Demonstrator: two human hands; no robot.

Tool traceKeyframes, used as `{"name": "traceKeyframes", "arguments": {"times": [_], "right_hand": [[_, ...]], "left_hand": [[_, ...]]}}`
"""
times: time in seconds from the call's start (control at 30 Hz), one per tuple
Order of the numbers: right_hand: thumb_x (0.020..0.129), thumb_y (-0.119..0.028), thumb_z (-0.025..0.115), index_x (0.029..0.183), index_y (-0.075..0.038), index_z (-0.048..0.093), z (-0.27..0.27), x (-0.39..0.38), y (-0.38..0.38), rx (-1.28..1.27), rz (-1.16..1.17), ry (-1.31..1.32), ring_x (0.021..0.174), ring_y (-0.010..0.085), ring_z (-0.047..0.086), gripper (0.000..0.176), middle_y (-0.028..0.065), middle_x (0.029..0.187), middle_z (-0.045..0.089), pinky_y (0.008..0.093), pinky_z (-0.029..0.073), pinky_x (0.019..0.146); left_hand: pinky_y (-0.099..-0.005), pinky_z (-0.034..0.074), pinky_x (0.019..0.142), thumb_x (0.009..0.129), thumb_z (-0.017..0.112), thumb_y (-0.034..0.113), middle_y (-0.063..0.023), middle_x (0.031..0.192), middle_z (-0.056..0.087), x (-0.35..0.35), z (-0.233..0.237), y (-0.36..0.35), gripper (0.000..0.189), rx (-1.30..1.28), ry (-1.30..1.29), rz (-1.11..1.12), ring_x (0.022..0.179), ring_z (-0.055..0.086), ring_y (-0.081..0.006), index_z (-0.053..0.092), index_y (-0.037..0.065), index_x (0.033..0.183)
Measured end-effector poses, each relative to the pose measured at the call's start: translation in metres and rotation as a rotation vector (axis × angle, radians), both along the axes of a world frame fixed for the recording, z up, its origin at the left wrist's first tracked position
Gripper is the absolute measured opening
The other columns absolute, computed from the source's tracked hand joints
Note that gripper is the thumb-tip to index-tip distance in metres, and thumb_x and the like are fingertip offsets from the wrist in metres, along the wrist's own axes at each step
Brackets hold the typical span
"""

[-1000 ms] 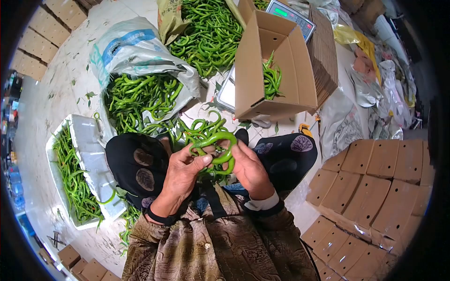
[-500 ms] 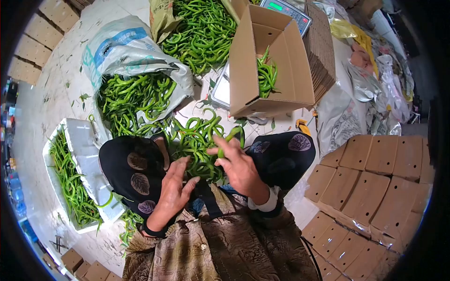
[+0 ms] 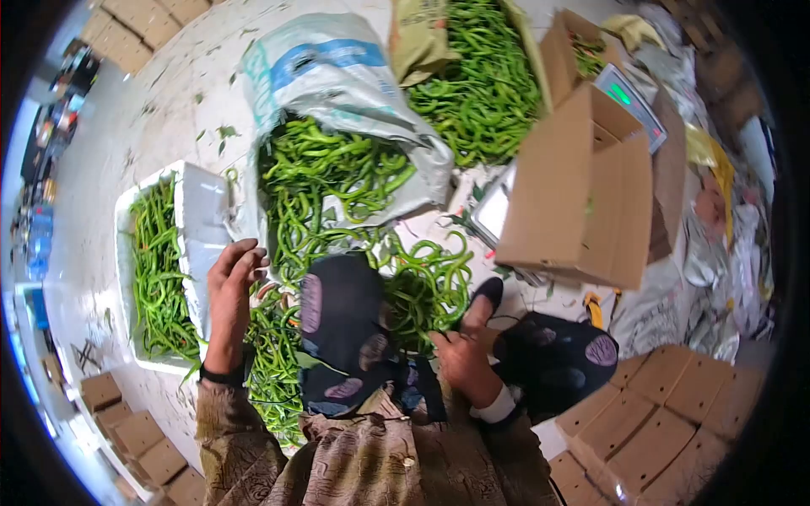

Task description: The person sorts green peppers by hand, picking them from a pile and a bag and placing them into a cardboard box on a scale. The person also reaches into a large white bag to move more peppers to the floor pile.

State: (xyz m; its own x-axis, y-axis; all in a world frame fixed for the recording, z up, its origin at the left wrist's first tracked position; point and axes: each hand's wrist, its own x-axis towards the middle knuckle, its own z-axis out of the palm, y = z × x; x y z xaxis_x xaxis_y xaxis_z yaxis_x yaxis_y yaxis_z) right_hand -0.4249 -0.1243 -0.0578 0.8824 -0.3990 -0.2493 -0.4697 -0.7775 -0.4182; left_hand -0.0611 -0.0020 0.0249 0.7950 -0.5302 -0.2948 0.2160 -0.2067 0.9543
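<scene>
Long green chili peppers (image 3: 434, 274) lie heaped on the floor between my legs. At the lower right edge of this heap is my right hand (image 3: 466, 361), its fingers bent and closed on a green chili pepper that they mostly cover. My left hand (image 3: 229, 291) is raised beside the white foam box (image 3: 192, 228), near its right wall. Its fingers are loosely curled and I see nothing between them. Peppers fill the foam box, and more lie below my left hand, next to my knee. A white woven sack (image 3: 337, 72) spills peppers in front of me.
A yellowish sack (image 3: 422, 42) of peppers lies at the back. An open cardboard box (image 3: 548, 181) stands on a scale (image 3: 494, 207) to the right. Closed cartons (image 3: 666, 422) are stacked at lower right, with plastic bags (image 3: 709, 253) beyond.
My left hand has moved left from the heap to beside the foam box. My right hand has drawn back to the heap's near edge. The view has swung left.
</scene>
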Motion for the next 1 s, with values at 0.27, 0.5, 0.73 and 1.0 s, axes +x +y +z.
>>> {"name": "traceKeyframes", "arguments": {"times": [0.27,0.5,0.73,1.0], "right_hand": [[0.075,-0.002,0.061,0.125,-0.009,0.056,-0.043,0.054,-0.031,0.213,0.050,0.161,0.089,0.0319,0.063,0.051,0.0136,0.098,0.062,0.0430,0.051,0.074],[0.076,-0.005,0.063,0.124,-0.003,0.055,-0.059,0.085,-0.044,0.272,0.033,0.169,0.090,0.0343,0.062,0.049,0.0178,0.101,0.063,0.0418,0.050,0.078],[0.078,-0.006,0.062,0.123,-0.003,0.055,-0.076,0.084,-0.041,0.333,0.025,0.206,0.087,0.0338,0.062,0.046,0.0166,0.098,0.063,0.0424,0.050,0.076],[0.076,-0.004,0.062,0.123,-0.002,0.055,-0.079,0.087,-0.041,0.336,-0.003,0.213,0.086,0.0344,0.062,0.047,0.0176,0.099,0.063,0.0430,0.050,0.077]], "left_hand": [[-0.0302,0.049,0.089,0.089,0.059,0.008,-0.0116,0.114,0.065,0.089,-0.237,0.053,0.038,0.278,-0.136,-0.093,0.102,0.063,-0.0197,0.054,-0.005,0.124],[-0.0355,0.049,0.093,0.086,0.065,0.018,-0.0248,0.122,0.061,0.126,-0.364,0.047,0.054,0.570,-0.558,-0.168,0.113,0.061,-0.0294,0.048,-0.007,0.131],[-0.0428,0.053,0.077,0.074,0.071,0.027,-0.0223,0.084,0.069,0.104,-0.339,-0.004,0.036,0.801,-0.251,-0.209,0.084,0.067,-0.0385,0.068,0.002,0.099],[-0.0292,0.048,0.065,0.086,0.058,0.011,-0.0048,0.081,0.065,0.063,-0.221,0.032,0.021,0.399,0.233,-0.097,0.065,0.059,-0.0146,0.065,0.001,0.102]]}}
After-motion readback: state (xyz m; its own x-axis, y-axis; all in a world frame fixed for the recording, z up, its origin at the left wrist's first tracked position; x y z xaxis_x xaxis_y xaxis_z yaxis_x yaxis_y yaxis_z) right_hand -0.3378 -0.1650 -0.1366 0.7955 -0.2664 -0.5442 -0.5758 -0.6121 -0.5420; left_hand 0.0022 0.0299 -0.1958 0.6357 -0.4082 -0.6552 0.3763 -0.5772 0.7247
